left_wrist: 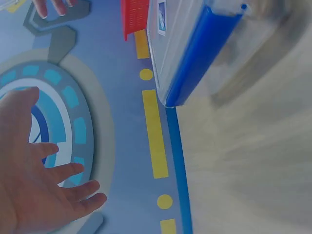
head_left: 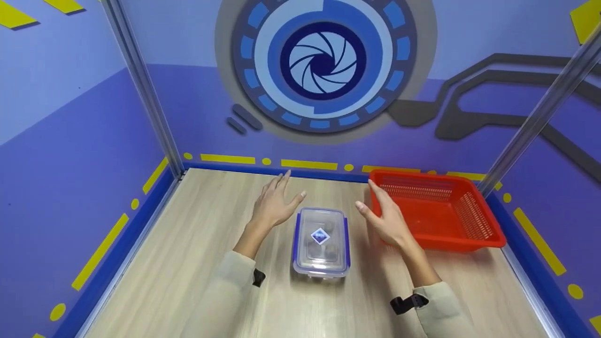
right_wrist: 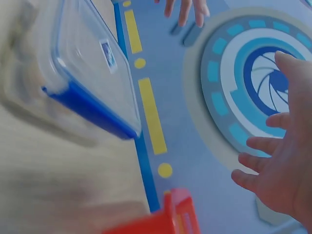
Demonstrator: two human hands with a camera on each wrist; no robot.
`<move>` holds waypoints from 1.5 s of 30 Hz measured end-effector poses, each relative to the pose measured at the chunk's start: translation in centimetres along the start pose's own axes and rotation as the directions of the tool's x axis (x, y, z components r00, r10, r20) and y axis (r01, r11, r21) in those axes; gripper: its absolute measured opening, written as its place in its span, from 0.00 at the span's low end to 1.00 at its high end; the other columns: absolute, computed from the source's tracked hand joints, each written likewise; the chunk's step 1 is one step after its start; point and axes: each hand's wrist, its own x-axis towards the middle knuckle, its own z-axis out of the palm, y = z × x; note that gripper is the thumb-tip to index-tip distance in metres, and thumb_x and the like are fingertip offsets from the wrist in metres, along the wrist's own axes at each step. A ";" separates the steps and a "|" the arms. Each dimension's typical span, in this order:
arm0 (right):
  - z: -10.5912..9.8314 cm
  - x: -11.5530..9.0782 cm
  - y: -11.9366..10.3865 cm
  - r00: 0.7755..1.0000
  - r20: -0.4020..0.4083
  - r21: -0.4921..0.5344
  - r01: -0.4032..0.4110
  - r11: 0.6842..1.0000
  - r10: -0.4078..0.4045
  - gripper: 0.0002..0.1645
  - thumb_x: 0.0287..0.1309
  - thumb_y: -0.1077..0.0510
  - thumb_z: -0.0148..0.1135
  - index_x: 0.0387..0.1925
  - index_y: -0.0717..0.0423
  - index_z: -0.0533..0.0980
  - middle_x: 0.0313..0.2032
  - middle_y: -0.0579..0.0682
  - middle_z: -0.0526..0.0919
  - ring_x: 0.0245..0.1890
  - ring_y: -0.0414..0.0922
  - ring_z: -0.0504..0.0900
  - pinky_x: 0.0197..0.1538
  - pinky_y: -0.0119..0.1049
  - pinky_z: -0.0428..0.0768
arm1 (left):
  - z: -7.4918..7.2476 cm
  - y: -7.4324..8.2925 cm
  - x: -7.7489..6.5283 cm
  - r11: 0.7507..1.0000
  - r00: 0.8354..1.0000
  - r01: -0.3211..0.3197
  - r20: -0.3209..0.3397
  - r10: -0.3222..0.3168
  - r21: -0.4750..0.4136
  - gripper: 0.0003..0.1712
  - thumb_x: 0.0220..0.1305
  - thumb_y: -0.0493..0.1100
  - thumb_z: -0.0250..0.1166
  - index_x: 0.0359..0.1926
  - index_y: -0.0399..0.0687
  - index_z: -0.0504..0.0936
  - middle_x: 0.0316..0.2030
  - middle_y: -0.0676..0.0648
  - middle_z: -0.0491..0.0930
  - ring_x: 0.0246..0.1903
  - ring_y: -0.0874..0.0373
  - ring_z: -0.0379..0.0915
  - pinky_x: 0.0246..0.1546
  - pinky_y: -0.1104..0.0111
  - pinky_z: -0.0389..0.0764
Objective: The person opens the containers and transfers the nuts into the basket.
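Observation:
A clear plastic food container point(head_left: 324, 256) with blue side clips stands on the wooden table, its lid on and a diamond-shaped sticker on top. What is inside shows only faintly through the lid. To its left my left hand point(head_left: 274, 202) hovers with fingers spread, touching nothing; the left wrist view shows the same hand point(left_wrist: 48, 180) apart from the container point(left_wrist: 195, 53). On the other side my right hand point(head_left: 387, 220) is held up, fingers extended, between the container and the red basket. The right wrist view has this hand point(right_wrist: 282, 156) holding nothing.
A red plastic basket point(head_left: 422, 241) with perforated sides sits at the table's back right. Blue decorated walls point(head_left: 188, 112) enclose the table point(head_left: 188, 263) at the back and both sides, with metal posts point(head_left: 145, 89) at the corners.

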 end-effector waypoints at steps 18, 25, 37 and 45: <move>6.1 -2.6 1.5 0.998 0.023 0.148 -0.055 0.987 0.052 0.49 0.70 0.42 0.68 0.81 0.59 0.60 0.74 0.65 0.69 0.73 0.63 0.69 0.73 0.62 0.70 | 6.6 -1.6 -3.2 0.971 0.993 0.044 -0.100 -0.069 -0.236 0.42 0.74 0.64 0.60 0.81 0.51 0.65 0.76 0.36 0.65 0.70 0.32 0.68 0.66 0.38 0.73; 7.9 -3.2 3.4 0.990 0.018 0.169 -0.142 0.975 0.141 0.49 0.71 0.42 0.67 0.79 0.64 0.61 0.74 0.68 0.69 0.72 0.68 0.69 0.70 0.66 0.71 | 8.4 -2.3 -3.7 0.946 0.992 0.088 -0.057 -0.111 -0.311 0.40 0.75 0.62 0.61 0.78 0.45 0.69 0.58 0.37 0.79 0.53 0.41 0.79 0.57 0.45 0.79; 10.0 -3.6 4.9 0.941 0.047 0.304 -0.333 0.892 0.335 0.47 0.73 0.40 0.65 0.76 0.69 0.63 0.65 0.72 0.76 0.63 0.66 0.78 0.61 0.59 0.81 | 10.0 -2.4 -3.7 0.882 0.983 0.183 0.081 -0.164 -0.434 0.36 0.79 0.55 0.58 0.75 0.35 0.69 0.39 0.43 0.81 0.38 0.51 0.78 0.44 0.54 0.83; 11.1 -2.7 5.3 0.910 0.036 0.379 -0.396 0.837 0.414 0.38 0.75 0.46 0.63 0.68 0.74 0.69 0.53 0.69 0.82 0.44 0.57 0.85 0.40 0.47 0.87 | 10.9 -3.0 -3.3 0.855 0.975 0.221 0.117 -0.188 -0.469 0.28 0.81 0.51 0.58 0.69 0.34 0.72 0.37 0.44 0.81 0.32 0.54 0.78 0.30 0.65 0.83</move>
